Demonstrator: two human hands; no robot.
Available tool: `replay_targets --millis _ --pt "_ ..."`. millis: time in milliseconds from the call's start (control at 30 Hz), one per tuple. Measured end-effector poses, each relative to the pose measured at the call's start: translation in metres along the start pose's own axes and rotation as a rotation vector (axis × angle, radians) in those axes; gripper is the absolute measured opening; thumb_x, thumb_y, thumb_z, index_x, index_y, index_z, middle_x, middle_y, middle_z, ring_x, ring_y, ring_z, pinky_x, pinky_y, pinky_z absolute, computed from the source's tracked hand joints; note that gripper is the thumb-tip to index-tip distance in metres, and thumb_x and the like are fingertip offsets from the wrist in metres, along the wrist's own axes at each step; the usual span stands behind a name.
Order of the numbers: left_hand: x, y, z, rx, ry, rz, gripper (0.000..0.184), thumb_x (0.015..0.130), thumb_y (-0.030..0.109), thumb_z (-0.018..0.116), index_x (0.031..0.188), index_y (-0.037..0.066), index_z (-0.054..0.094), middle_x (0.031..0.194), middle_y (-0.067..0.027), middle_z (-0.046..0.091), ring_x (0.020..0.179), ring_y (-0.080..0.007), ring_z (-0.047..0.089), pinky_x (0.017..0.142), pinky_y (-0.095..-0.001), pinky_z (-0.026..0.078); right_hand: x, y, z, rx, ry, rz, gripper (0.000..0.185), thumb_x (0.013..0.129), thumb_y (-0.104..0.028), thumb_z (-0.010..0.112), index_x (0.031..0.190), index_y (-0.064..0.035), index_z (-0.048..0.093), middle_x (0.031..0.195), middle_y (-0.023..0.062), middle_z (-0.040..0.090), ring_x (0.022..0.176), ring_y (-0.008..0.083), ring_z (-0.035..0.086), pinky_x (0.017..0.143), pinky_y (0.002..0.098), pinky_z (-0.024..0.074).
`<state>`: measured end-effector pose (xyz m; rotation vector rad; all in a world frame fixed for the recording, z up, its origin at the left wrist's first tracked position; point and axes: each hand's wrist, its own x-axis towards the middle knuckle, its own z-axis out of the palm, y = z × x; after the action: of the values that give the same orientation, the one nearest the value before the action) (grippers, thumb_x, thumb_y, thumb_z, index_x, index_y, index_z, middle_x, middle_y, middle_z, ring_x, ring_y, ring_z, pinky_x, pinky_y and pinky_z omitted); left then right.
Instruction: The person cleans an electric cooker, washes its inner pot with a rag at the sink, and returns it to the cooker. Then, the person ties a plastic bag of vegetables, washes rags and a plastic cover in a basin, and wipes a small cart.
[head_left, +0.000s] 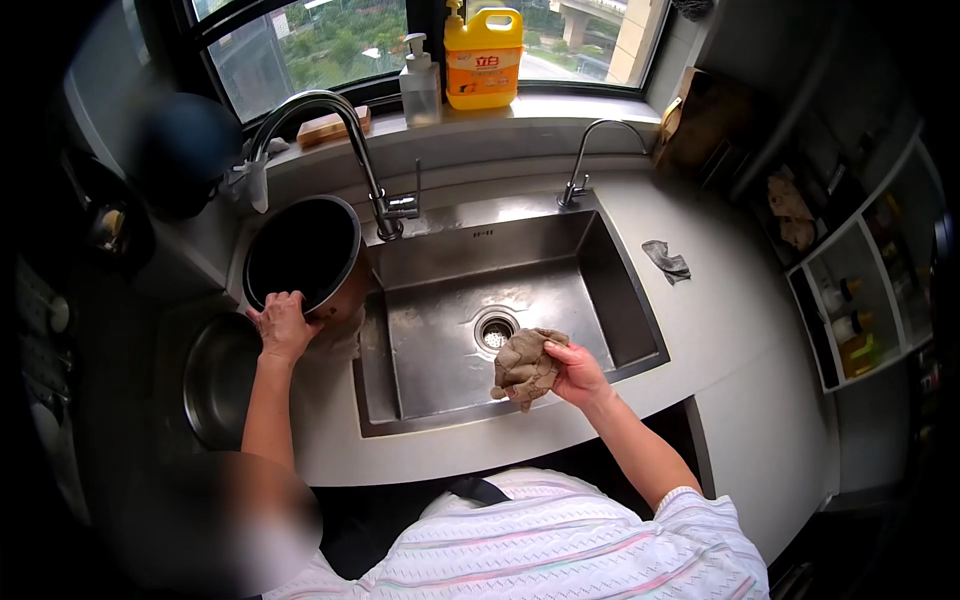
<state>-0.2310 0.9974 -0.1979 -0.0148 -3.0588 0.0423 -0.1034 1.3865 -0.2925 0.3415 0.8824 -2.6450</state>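
Observation:
My left hand [284, 326] grips the near rim of a deep pot [345, 290] with a dark inside and a brownish outer wall. The pot sits tilted at the left edge of the steel sink [440, 375], its opening facing up and toward me. Over the front part of the sink, my right hand [580, 374] is closed on a crumpled brown cloth [527, 366]. Part of the drain [495, 330] shows just behind the cloth. What lies under the pot is mostly hidden, though some pale cloth-like material shows below it.
A tall faucet [365, 165] arches behind the pot, and a thinner tap [577, 180] stands at the back right. A grey rag [666, 261] lies on the right counter. On the sill stand a yellow jug [484, 75] and a pump bottle [420, 90]. A metal basin [195, 385] is at left.

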Motion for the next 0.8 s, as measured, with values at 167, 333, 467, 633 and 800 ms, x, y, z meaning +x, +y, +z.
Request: replay_targets --millis 167,333,467,633,800 --pt "0.019 -0.019 0.014 -0.155 -0.149 0.014 0.032 0.059 0.030 0.076 0.080 0.010 0.065 0.084 -0.0064 0.064 0.085 -0.0250 0.060 0.082 -0.0522 0.040 -0.008 -0.007 0.003 0.012 0.008 -0.008 0.029 0.090 -0.010 0.046 0.116 0.0017 0.046 0.113 0.0119 0.053 0.104 0.0240 0.054 0.091 0.0389 0.0453" --pt "0.006 0.019 -0.007 0.013 -0.099 0.007 0.026 0.062 0.031 0.074 0.081 0.015 0.067 0.081 -0.0042 0.064 0.082 -0.0236 0.061 0.087 -0.0574 0.034 -0.020 -0.015 -0.008 -0.003 0.053 -0.047 0.029 0.090 -0.010 0.046 0.116 0.0013 0.046 0.114 0.0119 0.053 0.105 0.0243 0.054 0.092 0.0395 0.0443" --pt "0.008 0.036 -0.011 0.074 -0.068 0.076 0.027 0.062 0.034 0.073 0.077 0.012 0.067 0.076 -0.0060 0.064 0.082 -0.0269 0.061 0.087 -0.0597 0.030 -0.028 -0.028 -0.016 0.018 0.015 -0.034 0.029 0.090 -0.011 0.046 0.117 0.0011 0.046 0.113 0.0114 0.054 0.105 0.0246 0.054 0.093 0.0400 0.0439" --pt "0.019 0.053 -0.014 0.123 -0.121 0.234 0.025 0.063 0.034 0.071 0.075 0.012 0.067 0.075 -0.0078 0.064 0.082 -0.0258 0.061 0.082 -0.0496 0.041 -0.038 -0.043 -0.026 0.015 0.019 -0.064 0.028 0.089 -0.011 0.047 0.115 0.0008 0.048 0.111 0.0109 0.055 0.103 0.0242 0.055 0.091 0.0395 0.0449" --pt "0.021 0.078 -0.037 0.089 -0.211 0.392 0.023 0.060 0.031 0.070 0.072 0.012 0.066 0.073 -0.0092 0.062 0.079 -0.0269 0.060 0.068 -0.0388 0.048 -0.050 -0.059 -0.039 0.015 0.049 -0.090 0.027 0.089 -0.010 0.046 0.114 0.0006 0.049 0.109 0.0109 0.056 0.102 0.0242 0.056 0.090 0.0393 0.0457"
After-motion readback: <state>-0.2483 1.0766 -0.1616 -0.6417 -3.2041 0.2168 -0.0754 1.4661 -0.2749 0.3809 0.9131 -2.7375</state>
